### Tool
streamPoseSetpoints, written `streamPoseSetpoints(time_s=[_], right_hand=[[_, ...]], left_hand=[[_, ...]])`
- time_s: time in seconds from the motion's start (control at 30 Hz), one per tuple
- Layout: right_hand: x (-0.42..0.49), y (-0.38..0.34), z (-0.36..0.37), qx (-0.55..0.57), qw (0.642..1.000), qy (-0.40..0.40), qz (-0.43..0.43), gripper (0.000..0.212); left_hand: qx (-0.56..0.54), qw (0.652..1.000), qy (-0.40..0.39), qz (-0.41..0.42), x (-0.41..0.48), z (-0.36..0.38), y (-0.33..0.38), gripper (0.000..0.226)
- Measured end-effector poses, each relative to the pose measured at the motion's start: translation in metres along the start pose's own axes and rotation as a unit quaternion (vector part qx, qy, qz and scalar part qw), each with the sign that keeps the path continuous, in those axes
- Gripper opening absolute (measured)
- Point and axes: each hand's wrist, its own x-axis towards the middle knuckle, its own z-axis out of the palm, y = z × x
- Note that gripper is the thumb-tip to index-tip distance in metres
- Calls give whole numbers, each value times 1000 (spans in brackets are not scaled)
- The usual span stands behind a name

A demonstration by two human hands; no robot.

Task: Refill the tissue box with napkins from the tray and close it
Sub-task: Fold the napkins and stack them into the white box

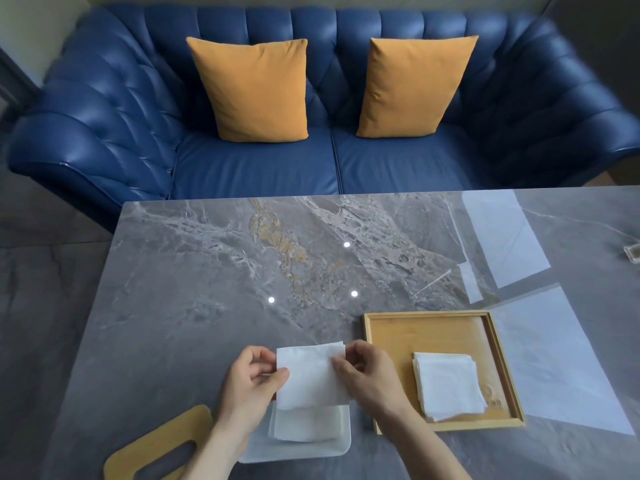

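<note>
Mid-refill: left hand [251,379] and right hand [367,372] each had a pinch grip on one napkin [311,374] over the open tissue box [311,445]; next move likely needed it lowered flat onto the stack, lid [156,441] still off.

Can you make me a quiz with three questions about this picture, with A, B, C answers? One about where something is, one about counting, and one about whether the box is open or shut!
1. Where is the pile of napkins?
A. on the sofa
B. in the wooden tray
C. on the floor

2. How many orange cushions are on the sofa?
A. one
B. two
C. four

3. Is the tissue box open or shut?
A. open
B. shut
C. taped up

Answers:
1. B: the pile lies inside the tray's rim.
2. B: one cushion on the left, another on the right.
3. A: its wooden lid lies on the table beside it, while both hands hold a napkin above it.
</note>
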Motion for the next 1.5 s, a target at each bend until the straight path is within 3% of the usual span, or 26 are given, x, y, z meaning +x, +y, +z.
streamPoseSetpoints(time_s=[0.2, 0.3, 0.57, 0.73, 0.9, 1.3, 1.5], right_hand=[[-40, 24, 16, -105, 991, 81, -22, 12], [-48, 34, 27, -161, 979, 114, -41, 17], [-47, 42, 39, -343, 920, 152, -111, 11], [-37, 40, 43, -426, 881, 149, -141, 16], [-30, 37, 46, -468, 866, 127, -123, 19], [-39, 49, 44, -435, 891, 77, -101, 45], [-45, 55, 40, -466, 878, 22, -110, 56]], left_hand=[[134, 989, 48, 39, -21, 0, -37, 35], [193, 976, 81, 55, -25, 2, -47, 30], [295, 947, 104, 75, -26, 11, -53, 19], [346, 928, 110, 87, -20, 14, -55, 16], [418, 898, 94, 104, -20, 21, -49, 19], [480, 866, 30, 136, -26, 19, -47, 22], [539, 828, 2, 157, -34, 17, -49, 42]])
